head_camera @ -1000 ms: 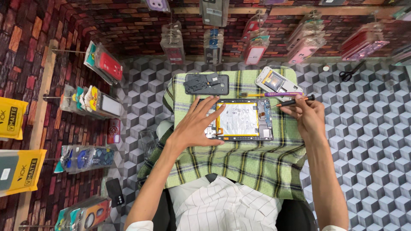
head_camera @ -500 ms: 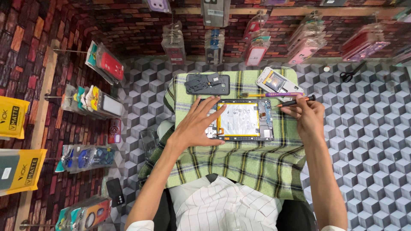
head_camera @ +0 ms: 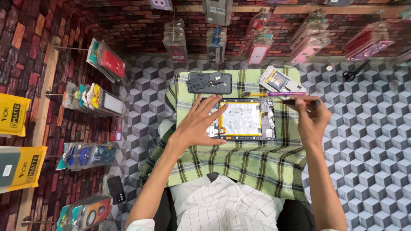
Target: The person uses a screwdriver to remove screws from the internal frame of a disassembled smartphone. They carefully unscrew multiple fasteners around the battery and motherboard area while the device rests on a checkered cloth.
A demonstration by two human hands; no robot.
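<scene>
An opened phone (head_camera: pixel 246 119) with its battery and circuit boards showing lies on a green plaid cloth (head_camera: pixel 252 162). My left hand (head_camera: pixel 199 126) rests flat on its left end, fingers spread. My right hand (head_camera: pixel 312 119) is just right of the phone and grips a dark-handled screwdriver (head_camera: pixel 299 102) whose orange tip points left toward the phone's upper right corner. A black phone back cover (head_camera: pixel 209 82) lies at the cloth's far left. A purple-handled tool (head_camera: pixel 278 93) lies just beyond the phone.
A white phone part (head_camera: pixel 276 79) sits at the cloth's far right corner. Black scissors (head_camera: pixel 355 72) lie on the cube-patterned surface to the right. Packaged phone cases hang on the brick wall ahead and on pegs at the left (head_camera: pixel 105 62).
</scene>
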